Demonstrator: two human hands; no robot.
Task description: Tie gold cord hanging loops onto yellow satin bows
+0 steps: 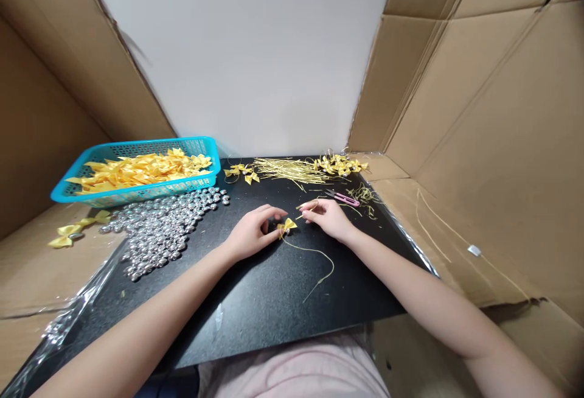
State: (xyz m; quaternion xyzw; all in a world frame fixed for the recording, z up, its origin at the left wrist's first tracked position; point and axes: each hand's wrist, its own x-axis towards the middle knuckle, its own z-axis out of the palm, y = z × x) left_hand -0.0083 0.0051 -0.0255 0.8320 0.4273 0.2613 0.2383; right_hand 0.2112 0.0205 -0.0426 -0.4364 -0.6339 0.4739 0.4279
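Near the middle of the black tabletop, my left hand point(255, 232) has its thumb and fingers curled on a small yellow ribbon bow point(287, 226). A thin gold cord point(326, 255) trails from the bow and curves toward the front of the table. Just to the right, my right hand point(331, 218) pinches a short gold twist tie point(306, 206) between thumb and fingertips. Pink-handled thread snips point(343, 197) lie right behind my right hand. A pile of gold twist ties point(287, 170) is spread at the back of the table.
A turquoise basket point(137, 190) of yellow bows stands at the back left. Silver bells or beads point(159, 227) are heaped in front of it. Bows with cords point(340, 165) sit at the back right, beside tangled cord scraps point(365, 194). Cardboard walls point(502, 112) enclose the sides.
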